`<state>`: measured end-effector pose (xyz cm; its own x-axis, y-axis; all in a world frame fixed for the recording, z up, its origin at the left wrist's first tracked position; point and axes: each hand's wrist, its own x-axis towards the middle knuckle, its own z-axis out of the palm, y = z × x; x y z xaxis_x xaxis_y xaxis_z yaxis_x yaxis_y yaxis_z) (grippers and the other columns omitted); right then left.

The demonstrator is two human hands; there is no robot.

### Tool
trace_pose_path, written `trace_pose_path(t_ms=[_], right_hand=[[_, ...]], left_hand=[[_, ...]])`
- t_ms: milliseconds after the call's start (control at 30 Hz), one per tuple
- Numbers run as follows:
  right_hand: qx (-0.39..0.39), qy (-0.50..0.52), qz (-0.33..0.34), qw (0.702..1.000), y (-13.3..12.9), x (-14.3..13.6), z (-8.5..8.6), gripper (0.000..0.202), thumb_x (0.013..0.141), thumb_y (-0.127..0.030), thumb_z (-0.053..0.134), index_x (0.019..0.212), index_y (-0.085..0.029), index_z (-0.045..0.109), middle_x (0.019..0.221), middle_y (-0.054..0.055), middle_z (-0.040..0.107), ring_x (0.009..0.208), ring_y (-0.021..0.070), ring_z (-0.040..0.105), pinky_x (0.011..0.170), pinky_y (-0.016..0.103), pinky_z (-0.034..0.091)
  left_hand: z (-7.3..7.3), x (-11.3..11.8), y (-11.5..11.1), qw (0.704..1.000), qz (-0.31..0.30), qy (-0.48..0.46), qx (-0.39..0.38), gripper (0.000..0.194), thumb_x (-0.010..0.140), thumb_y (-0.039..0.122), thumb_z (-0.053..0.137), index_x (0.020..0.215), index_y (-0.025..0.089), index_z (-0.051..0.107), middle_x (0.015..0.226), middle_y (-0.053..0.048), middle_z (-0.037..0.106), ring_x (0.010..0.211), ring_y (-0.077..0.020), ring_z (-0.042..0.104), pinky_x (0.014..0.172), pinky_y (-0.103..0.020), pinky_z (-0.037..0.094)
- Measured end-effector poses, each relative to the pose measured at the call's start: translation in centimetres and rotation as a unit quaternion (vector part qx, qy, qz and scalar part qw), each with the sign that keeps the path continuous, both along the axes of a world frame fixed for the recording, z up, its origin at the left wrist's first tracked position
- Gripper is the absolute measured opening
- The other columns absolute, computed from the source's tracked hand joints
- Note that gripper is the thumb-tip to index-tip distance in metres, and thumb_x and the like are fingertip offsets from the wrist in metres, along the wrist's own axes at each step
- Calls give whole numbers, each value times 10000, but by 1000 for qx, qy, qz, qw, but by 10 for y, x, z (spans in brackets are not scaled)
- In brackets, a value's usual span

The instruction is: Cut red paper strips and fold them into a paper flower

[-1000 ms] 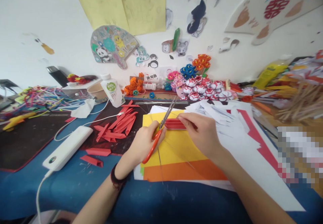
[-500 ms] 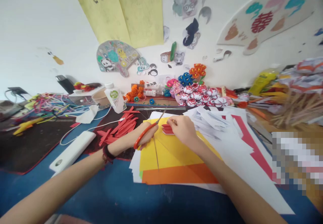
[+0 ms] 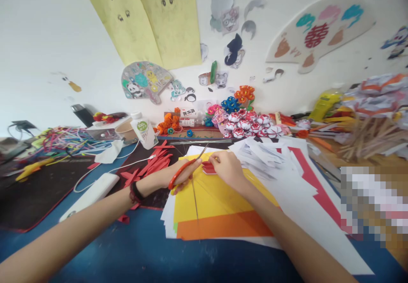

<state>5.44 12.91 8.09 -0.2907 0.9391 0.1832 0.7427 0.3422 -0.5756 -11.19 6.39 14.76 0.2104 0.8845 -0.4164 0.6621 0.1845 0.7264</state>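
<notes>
One yellow sheet (image 3: 219,196) is lying under the work. The left hand (image 3: 187,176) is gripping scissors (image 3: 177,174); just beside it, the right hand (image 3: 231,170) is pinching a red folded piece (image 3: 208,169), partly covering it. That piece is seemingly unfinished; what is remaining is unclear. Beyond the forearm, red strips (image 3: 161,159) are lying piled, probably finished, some hidden.

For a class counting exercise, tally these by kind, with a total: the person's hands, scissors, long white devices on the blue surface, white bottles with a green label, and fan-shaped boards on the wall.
Hands: 2 (left hand, right hand)
Scissors: 1
Long white device: 1
White bottle: 1
Fan-shaped boards: 2 (panda board, red-character board)
Total: 7
</notes>
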Motion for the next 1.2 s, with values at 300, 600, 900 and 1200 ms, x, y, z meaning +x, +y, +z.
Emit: trace_pose_path(t_ms=[300, 600, 900, 1200], right_hand=[[-16, -1, -14, 1000, 0, 2, 2, 269, 884, -259, 516, 781, -244, 764, 767, 52, 734, 730, 182, 624, 573, 278, 252], [-13, 4, -16, 1000, 2, 4, 1, 267, 879, -261, 523, 802, -240, 778, 783, 55, 746, 729, 182, 628, 572, 281, 257], [-14, -2, -14, 1000, 2, 4, 2, 273, 889, -260, 516, 810, -245, 777, 778, 45, 742, 724, 170, 625, 574, 280, 262], [-13, -50, -27, 998, 3, 9, 1, 275, 909, -277, 521, 867, -252, 792, 819, 68, 756, 775, 204, 662, 590, 284, 301]], left_hand=[[1, -2, 2, 1000, -23, -12, 4, 657, 906, 755, 337, 583, 198, 466, 379, 20, 434, 313, -102, 422, 374, -212, 333], [-3, -6, 4, 1000, -23, 0, 5, 624, 923, 739, 324, 728, 181, 527, 421, 24, 467, 324, -103, 437, 349, -196, 341], [-13, -11, 8, 1000, -14, -3, 12, 565, 921, 723, 362, 725, 203, 464, 402, 51, 414, 298, -99, 402, 313, -195, 297], [-10, -21, -7, 999, 13, -22, 29, 509, 894, 695, 440, 744, 210, 474, 453, 48, 452, 330, -96, 411, 337, -201, 299]])
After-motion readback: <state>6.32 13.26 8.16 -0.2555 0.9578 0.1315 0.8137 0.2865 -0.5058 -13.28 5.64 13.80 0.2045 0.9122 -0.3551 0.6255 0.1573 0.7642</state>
